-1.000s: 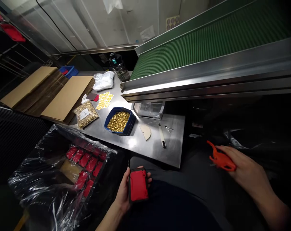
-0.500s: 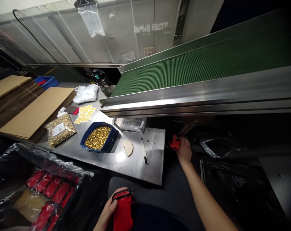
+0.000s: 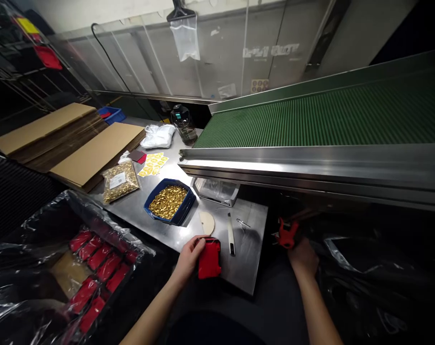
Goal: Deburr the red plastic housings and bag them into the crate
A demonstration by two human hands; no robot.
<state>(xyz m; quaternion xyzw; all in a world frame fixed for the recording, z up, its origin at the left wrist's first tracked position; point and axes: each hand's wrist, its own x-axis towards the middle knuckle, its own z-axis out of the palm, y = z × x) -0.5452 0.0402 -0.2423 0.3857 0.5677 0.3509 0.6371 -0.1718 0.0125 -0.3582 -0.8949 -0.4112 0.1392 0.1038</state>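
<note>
My left hand grips a flat red plastic part with black trim by its left side, over the front edge of the metal table. Off the table's right edge, my right hand is closed on a red piece with small metal-looking prongs; its kind is unclear in the dark. A pale round disc lies just beyond the left hand. To its right are a white utility knife and some small thin metal pieces.
A blue bin holds gold-coloured small parts, beside a clear bag of similar parts. A green conveyor slopes above the table. At lower left, a plastic-lined box contains several red parts. Cardboard stacks stand behind.
My left hand has raised the red plastic part from my lap to the table's front edge. The view has swung left. My right hand still grips the red piece, now turned slightly.
</note>
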